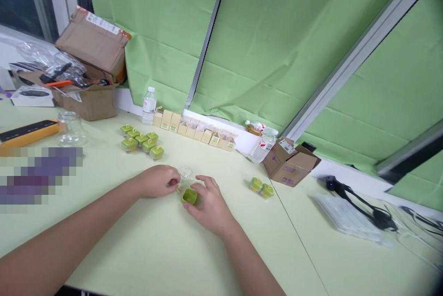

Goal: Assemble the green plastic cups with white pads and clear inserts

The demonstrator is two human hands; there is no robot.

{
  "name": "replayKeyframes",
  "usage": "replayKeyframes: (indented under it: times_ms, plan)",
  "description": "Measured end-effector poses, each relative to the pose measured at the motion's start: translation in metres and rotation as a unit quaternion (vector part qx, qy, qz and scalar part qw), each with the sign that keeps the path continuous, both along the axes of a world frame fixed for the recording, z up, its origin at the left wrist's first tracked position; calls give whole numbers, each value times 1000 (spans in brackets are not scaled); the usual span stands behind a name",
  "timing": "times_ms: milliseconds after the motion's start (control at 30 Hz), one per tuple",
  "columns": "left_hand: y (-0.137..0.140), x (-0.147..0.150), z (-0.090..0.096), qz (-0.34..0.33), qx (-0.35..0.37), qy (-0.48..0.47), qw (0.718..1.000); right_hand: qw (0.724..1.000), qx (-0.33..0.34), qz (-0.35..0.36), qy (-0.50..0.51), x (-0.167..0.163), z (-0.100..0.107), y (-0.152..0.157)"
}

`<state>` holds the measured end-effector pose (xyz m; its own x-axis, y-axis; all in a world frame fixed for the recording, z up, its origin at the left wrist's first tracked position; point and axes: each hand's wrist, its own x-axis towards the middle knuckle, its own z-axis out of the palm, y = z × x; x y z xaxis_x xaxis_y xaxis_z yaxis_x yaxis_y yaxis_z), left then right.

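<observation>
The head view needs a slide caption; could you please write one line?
Right hand at a hollow green piece, left hand close by, small boxes lined up behind.

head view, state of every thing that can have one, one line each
green piece: hollow side up
right hand: curved around the green piece
left hand: fingers drawn together, contents hidden
clear cup: which way up, cannot tell
left green-lidded containers: lids on
right green-lidded containers: lids on
white-capped bottle: upright, capped
small cartons: standing, several open
right cardboard box: flaps open
left cardboard box: open, holding things
</observation>
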<state>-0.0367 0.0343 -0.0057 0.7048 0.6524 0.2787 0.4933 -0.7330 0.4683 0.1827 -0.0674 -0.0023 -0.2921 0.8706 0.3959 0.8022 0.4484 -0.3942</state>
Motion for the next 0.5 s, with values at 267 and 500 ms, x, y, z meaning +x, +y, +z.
replayKeyframes:
  times_ms: [267,500]
  plan:
    - [2,0,-1,-25,8,45,999,1000,13,2,-6,-1,3,-1]
    - [-1,1,1,4,-20,60,998,995,93,-21,26,1,2,5]
